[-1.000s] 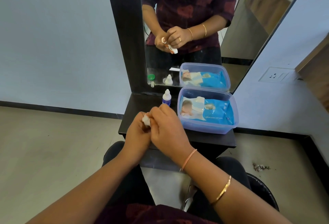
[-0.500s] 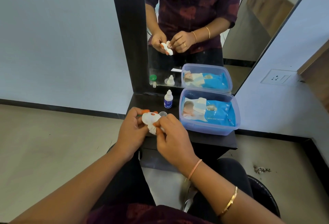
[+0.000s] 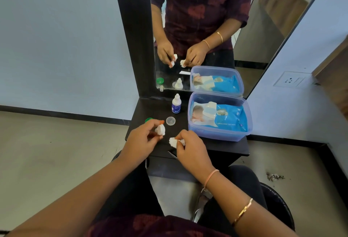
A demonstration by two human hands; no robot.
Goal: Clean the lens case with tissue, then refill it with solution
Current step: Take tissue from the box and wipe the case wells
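Left hand (image 3: pixel 143 140) pinches lens case (image 3: pixel 160 129) over surface (image 3: pixel 226 147) front-left edge. Likely light, stiff, slick; grip by rim. Right hand (image 3: pixel 190 149) pinches soft tissue wad (image 3: pixel 172 142).

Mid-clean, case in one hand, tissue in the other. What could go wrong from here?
1. The left hand pinches the lens case at the fingertips; it may slip from that grip.
2. The green cap sits near the left edge of the shelf, just behind that hand; a nudge could drop it to the floor.
3. The clear cap lies loose before the solution bottle; the right hand, holding the tissue, might sweep it when reaching for the bottle.
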